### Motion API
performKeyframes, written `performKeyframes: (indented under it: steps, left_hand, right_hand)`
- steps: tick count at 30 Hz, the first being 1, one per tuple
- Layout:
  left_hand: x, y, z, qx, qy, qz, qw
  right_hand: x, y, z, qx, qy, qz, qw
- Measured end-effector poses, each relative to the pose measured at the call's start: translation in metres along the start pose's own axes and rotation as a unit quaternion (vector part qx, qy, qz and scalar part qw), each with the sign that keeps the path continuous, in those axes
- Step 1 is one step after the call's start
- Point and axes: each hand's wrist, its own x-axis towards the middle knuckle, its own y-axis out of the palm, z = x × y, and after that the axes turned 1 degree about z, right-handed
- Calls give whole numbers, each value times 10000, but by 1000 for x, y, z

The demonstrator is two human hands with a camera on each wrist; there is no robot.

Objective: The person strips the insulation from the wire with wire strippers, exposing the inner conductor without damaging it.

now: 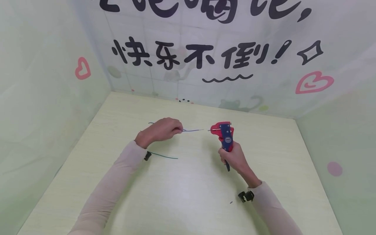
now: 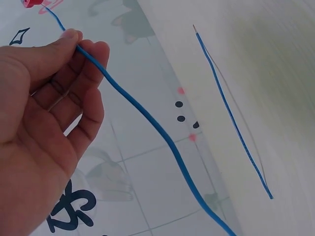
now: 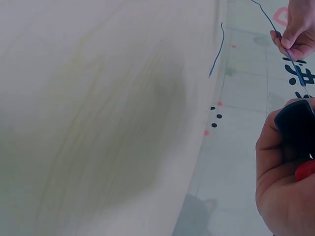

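Observation:
My left hand (image 1: 164,130) pinches a blue wire (image 2: 142,110) between thumb and fingertips, the rest of the fingers loosely bent. One end of this wire points right, with a thin pale tip; the other trails back past the palm. My right hand (image 1: 235,158) grips a red-and-blue wire stripper (image 1: 226,133) by its handles, held upright with its nose facing the wire end. A short dark bit (image 1: 209,130) sticks out of that nose, a small gap from the wire tip. In the right wrist view, a dark handle (image 3: 295,120) shows inside the curled fingers.
A second blue wire (image 2: 231,115) with a bare end lies on the pale table (image 1: 182,195). Nearer me, a green wire (image 1: 163,156) extends from beside the left wrist. A small dark scrap (image 1: 231,202) lies near the right wrist. Printed sheets wall the table's back and sides.

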Motion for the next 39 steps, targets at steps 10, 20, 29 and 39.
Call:
performKeyframes:
  steps: [10,20,29,39]
  left_hand:
    - [0,4,10,-55,-171,-38,9998]
    - [0,10,24,17,-531,23,9986]
    - [1,19,39,273,-695,227,9970]
    - [3,33,50,1003,-771,130,9919]
  right_hand:
    - [-1,-4,-6,-391,-178,-35,9991]
    - [-2,-4,-7,-719,-203,89,9972]
    - [-1,-6,-4,-425,-203,143,9988]
    - [-1,-6,-8,-247,-100,163,9995]
